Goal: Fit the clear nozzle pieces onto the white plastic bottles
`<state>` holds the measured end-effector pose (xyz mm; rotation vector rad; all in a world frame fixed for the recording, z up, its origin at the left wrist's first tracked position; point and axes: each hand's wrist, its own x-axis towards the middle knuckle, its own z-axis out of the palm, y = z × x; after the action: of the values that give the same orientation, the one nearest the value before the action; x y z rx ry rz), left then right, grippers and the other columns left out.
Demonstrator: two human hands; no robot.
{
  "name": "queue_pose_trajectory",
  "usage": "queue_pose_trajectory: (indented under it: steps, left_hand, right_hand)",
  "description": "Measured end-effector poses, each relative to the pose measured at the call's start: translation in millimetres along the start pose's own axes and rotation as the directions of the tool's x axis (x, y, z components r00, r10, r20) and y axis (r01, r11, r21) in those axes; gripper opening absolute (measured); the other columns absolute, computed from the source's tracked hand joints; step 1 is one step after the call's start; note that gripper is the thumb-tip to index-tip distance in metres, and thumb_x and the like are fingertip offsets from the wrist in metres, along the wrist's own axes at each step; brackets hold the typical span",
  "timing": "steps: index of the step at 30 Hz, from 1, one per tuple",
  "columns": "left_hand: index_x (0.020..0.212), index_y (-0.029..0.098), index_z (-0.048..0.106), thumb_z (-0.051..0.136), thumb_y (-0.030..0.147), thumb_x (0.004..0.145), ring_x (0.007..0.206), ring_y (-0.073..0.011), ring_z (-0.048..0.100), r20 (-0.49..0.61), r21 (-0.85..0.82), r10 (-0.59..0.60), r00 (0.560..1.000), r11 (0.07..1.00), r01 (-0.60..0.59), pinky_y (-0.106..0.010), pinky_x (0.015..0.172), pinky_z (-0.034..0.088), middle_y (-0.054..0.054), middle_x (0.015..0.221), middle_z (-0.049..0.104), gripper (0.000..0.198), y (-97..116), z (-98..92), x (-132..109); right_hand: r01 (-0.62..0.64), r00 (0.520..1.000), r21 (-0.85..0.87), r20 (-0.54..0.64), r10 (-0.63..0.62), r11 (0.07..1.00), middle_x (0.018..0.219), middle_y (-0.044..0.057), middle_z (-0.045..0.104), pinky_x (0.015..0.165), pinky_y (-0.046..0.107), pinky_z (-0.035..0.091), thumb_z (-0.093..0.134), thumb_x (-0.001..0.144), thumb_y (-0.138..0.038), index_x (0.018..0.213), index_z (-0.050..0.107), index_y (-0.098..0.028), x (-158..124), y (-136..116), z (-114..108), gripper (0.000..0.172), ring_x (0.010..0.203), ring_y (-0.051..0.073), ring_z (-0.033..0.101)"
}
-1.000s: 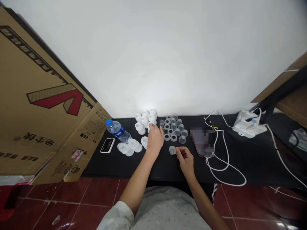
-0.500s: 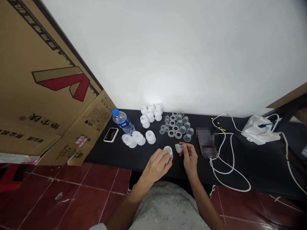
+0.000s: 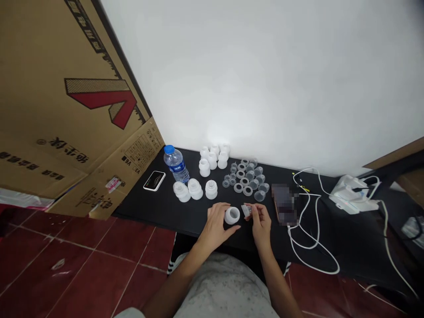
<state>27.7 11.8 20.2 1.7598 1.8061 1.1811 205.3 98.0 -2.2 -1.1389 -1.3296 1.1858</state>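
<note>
My left hand [image 3: 217, 219] is closed around a white plastic cup-shaped part [image 3: 232, 215], its open end facing up and toward me. My right hand [image 3: 261, 219] pinches a small clear plastic piece [image 3: 247, 210] right beside the white part; the two almost touch. Both hands hover over the front of the black table [image 3: 165, 210]. Behind them lie several white parts [image 3: 211, 189] and a cluster of small clear caps and rings [image 3: 247, 179].
A water bottle [image 3: 175, 164] and a white-cased phone [image 3: 154, 180] sit at the left, next to a large leaning cardboard box [image 3: 66, 110]. A dark phone [image 3: 284, 204], white cables [image 3: 309, 229] and a white charger [image 3: 353, 194] lie at the right. Red tile floor below.
My left hand picked a white part from the back group and drew it toward me. My right hand lifted the clear piece. The two pieces have come closer together.
</note>
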Motion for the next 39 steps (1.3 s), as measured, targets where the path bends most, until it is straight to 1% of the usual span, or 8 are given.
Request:
queue_pose_trajectory:
  steps: [3,7,10,16,24,30,34,39]
  left_hand:
    - [0.132,0.026,0.063,0.08,0.032,0.094,0.124,-0.0302,0.067,0.141,-0.135,-0.024,0.99,0.99,0.043,-0.048,0.108,0.054,-0.009,0.129,0.07,0.042,6.8,-13.7,2.4]
    - [0.15,0.031,0.06,0.066,0.038,0.105,0.116,-0.026,0.07,0.242,-0.236,-0.025,0.97,0.968,0.084,-0.04,0.103,0.058,-0.009,0.126,0.069,0.046,10.0,-30.9,-3.5]
    - [0.154,0.032,0.058,0.066,0.039,0.104,0.121,-0.0271,0.069,0.209,-0.229,-0.05,0.977,0.968,0.099,-0.042,0.106,0.057,-0.01,0.131,0.066,0.051,4.0,-34.7,-9.6]
    - [0.129,0.026,0.069,0.072,0.038,0.1,0.112,-0.0276,0.071,0.1,-0.203,-0.073,0.992,0.975,0.092,-0.043,0.099,0.059,-0.009,0.121,0.072,0.032,-7.1,-31.9,-13.7]
    - [0.132,0.023,0.066,0.063,0.047,0.105,0.117,-0.029,0.071,0.061,-0.237,-0.146,0.987,0.959,0.157,-0.044,0.101,0.058,-0.013,0.126,0.072,0.036,-14.6,-28.9,-11.2]
    - [0.129,0.025,0.058,0.06,0.067,0.1,0.084,-0.0197,0.073,0.038,-0.552,-0.407,0.913,0.753,0.358,-0.028,0.063,0.061,-0.009,0.118,0.071,0.051,-11.3,-13.6,-2.4]
    - [0.12,0.026,0.057,0.061,0.069,0.099,0.077,-0.0147,0.07,0.105,-0.682,-0.45,0.887,0.617,0.393,-0.023,0.059,0.058,-0.006,0.117,0.07,0.047,-8.8,-13.3,4.7]
    - [0.109,0.023,0.064,0.063,0.07,0.097,0.055,-0.0086,0.058,0.045,-0.69,-0.42,0.906,0.643,0.332,-0.019,0.045,0.046,-0.005,0.101,0.073,0.049,-17.4,-11.2,6.1]
  right_hand:
    - [0.0,1.0,0.02,-0.019,0.0,1.0,0.114,0.011,0.081,0.065,0.034,0.056,0.064,0.105,-0.056,0.105,0.064,-0.024,0.3,0.6,-1.3,0.032,0.065,0.018,0.066]
    - [-0.012,0.999,0.087,-0.029,0.014,0.996,0.112,0.011,0.081,0.064,0.033,0.057,0.066,0.103,-0.056,0.104,0.063,-0.023,0.3,0.8,-3.3,0.033,0.066,0.018,0.067]
    - [-0.038,0.999,0.164,-0.016,0.041,0.986,0.113,0.011,0.082,0.061,0.033,0.057,0.067,0.102,-0.056,0.102,0.062,-0.023,0.6,0.2,-4.4,0.033,0.065,0.019,0.068]
    - [-0.085,0.988,0.166,0.144,0.061,0.982,0.112,0.011,0.083,0.063,0.035,0.06,0.069,0.101,-0.057,0.101,0.065,-0.026,-1.9,-6.2,-2.9,0.032,0.068,0.02,0.069]
    - [-0.129,0.96,0.23,0.271,0.064,0.965,0.118,0.01,0.084,0.074,0.039,0.064,0.09,0.083,-0.054,0.1,0.069,-0.027,-3.4,-18.8,0.1,0.038,0.08,0.023,0.075]
    - [-0.127,0.948,0.311,0.319,0.023,0.942,0.12,0.012,0.083,0.095,0.05,0.064,0.093,0.082,-0.048,0.103,0.071,-0.026,-1.4,-15.3,-4.6,0.038,0.112,0.032,0.079]
    - [-0.132,0.946,0.343,0.324,0.015,0.93,0.125,0.014,0.082,0.099,0.054,0.063,0.095,0.08,-0.045,0.107,0.072,-0.025,-1.2,-13.1,-7.2,0.04,0.122,0.035,0.076]
    - [-0.107,0.938,0.321,0.347,-0.012,0.941,0.126,0.012,0.082,0.102,0.053,0.064,0.097,0.078,-0.036,0.114,0.074,-0.026,-2.8,-10.7,-6.8,0.043,0.119,0.032,0.077]
